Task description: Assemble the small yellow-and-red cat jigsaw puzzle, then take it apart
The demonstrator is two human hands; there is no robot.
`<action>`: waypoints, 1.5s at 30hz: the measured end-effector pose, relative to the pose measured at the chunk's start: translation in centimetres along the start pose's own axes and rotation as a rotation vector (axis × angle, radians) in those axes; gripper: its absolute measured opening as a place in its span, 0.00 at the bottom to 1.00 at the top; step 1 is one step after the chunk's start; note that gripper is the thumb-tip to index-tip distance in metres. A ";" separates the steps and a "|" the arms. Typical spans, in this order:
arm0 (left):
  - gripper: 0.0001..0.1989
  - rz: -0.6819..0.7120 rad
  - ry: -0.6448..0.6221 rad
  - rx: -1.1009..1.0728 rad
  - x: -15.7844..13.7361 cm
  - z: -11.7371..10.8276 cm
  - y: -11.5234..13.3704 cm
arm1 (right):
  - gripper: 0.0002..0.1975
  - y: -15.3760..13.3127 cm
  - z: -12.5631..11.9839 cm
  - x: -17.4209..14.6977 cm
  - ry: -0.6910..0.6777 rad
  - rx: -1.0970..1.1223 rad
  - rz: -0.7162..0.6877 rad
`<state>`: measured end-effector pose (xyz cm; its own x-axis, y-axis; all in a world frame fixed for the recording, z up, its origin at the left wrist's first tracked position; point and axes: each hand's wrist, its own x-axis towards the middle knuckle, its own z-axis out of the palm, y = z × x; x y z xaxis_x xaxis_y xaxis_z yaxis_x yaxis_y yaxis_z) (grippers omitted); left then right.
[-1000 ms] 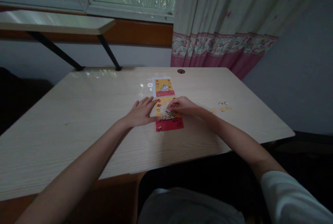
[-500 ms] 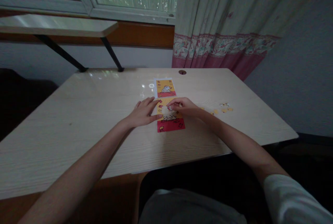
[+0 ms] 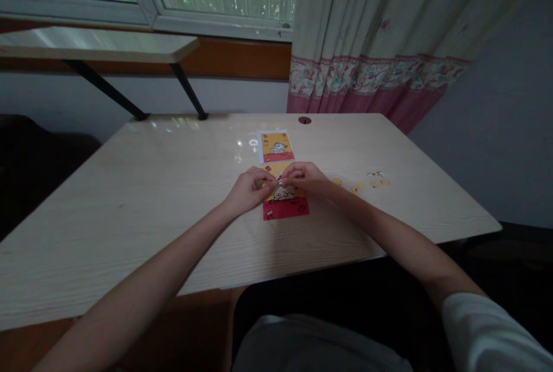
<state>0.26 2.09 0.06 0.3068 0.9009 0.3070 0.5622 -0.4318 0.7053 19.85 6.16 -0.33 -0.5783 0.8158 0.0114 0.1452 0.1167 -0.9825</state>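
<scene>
A yellow and red jigsaw puzzle [image 3: 286,209] with a white cartoon animal lies on the table in front of me, part of it covered by my fingers. Over its upper part, my right hand [image 3: 306,176] pinches a small puzzle piece [image 3: 280,181] with red and white on it. My left hand [image 3: 253,188] is closed too, thumb and forefinger meeting at the same piece from the left. Just beyond the puzzle lies a picture card [image 3: 277,147] with the same yellow and red design.
Several loose yellow puzzle pieces [image 3: 374,184] are scattered right of my right hand, beside a white and dark piece [image 3: 375,174]. The wooden table [image 3: 173,216] has a round cable hole [image 3: 305,120] at the back. A raised shelf [image 3: 129,46] stands at the back left.
My left hand has gone from lying spread at the puzzle's left edge to a pinch at the piece my right hand holds. The right hand stays nearly in place.
</scene>
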 end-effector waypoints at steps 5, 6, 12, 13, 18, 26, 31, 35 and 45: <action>0.10 -0.095 -0.020 -0.014 0.0 -0.1 0.1 | 0.14 -0.2 -0.3 -0.2 0.034 -0.177 -0.128; 0.10 -0.106 -0.022 -0.018 0.1 -0.2 0.1 | 0.14 -0.3 -0.4 -0.2 0.046 -0.235 -0.153; 0.10 -0.156 0.003 -0.044 0.2 -0.1 -0.1 | 0.10 -1.2 -0.4 -0.7 0.110 -0.511 -0.288; 0.10 -0.157 0.005 -0.047 0.2 -0.1 -0.1 | 0.10 -1.2 -0.4 -0.7 0.106 -0.532 -0.313; 0.10 -0.148 -0.017 -0.038 0.3 -0.2 -0.3 | 0.10 -0.3 -0.5 -0.4 0.136 -0.688 -0.465; 0.11 -0.156 -0.043 -0.055 0.2 -0.1 -0.9 | 0.12 -0.3 -0.3 -0.8 0.156 -0.918 -0.551; 0.17 -0.048 -0.095 0.058 0.2 -1.5 -1.3 | 0.10 0.2 -0.4 -0.7 0.147 -0.908 -0.548; 0.29 0.045 -0.116 0.340 0.2 -2.6 -2.2 | 0.09 1.1 0.0 -0.5 0.089 -0.886 -0.473; 0.42 0.024 -0.345 0.549 0.0 -2.5 -3.2 | 0.07 1.3 0.7 -0.3 0.059 -0.907 -0.430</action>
<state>-3.52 3.54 -0.61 0.5024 0.8641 0.0309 0.8346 -0.4940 0.2438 19.68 5.71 -1.78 -0.6885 0.6267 0.3651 0.5044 0.7754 -0.3799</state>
